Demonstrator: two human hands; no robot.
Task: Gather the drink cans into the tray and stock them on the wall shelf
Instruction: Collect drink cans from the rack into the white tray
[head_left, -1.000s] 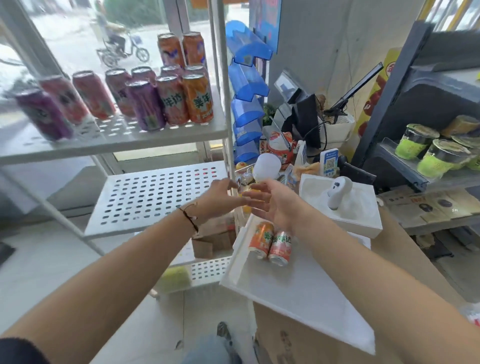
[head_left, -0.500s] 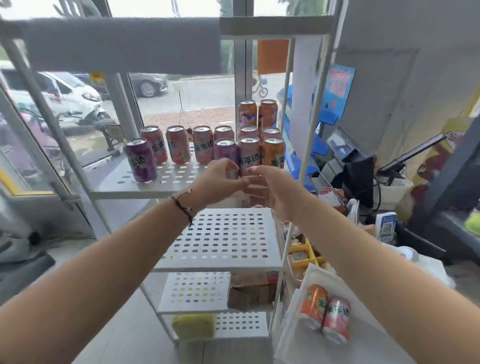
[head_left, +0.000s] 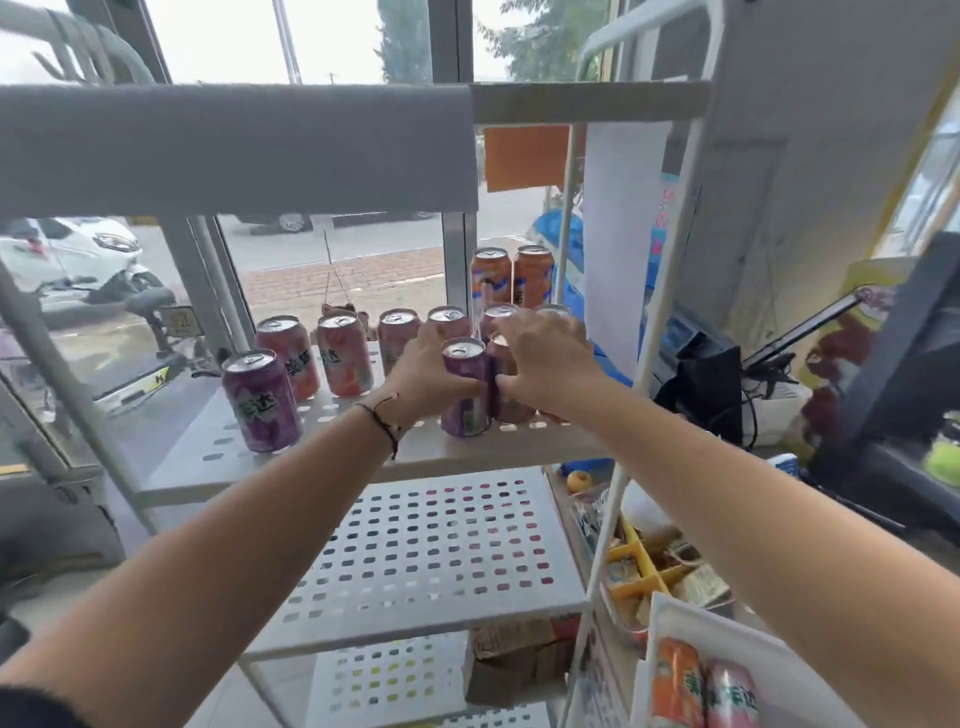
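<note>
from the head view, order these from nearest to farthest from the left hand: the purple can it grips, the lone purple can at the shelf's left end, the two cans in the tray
1. Purple can, gripped by the left hand at the shelf front.
2. Lone purple can, further left on the same shelf.
3. Two cans in the tray, far below at lower right.

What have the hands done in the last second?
Both hands rose from above the tray to the shelf. The left hand now grips a purple can; the right hand grips the pink can beside it. Two cans remain in the tray.
</note>
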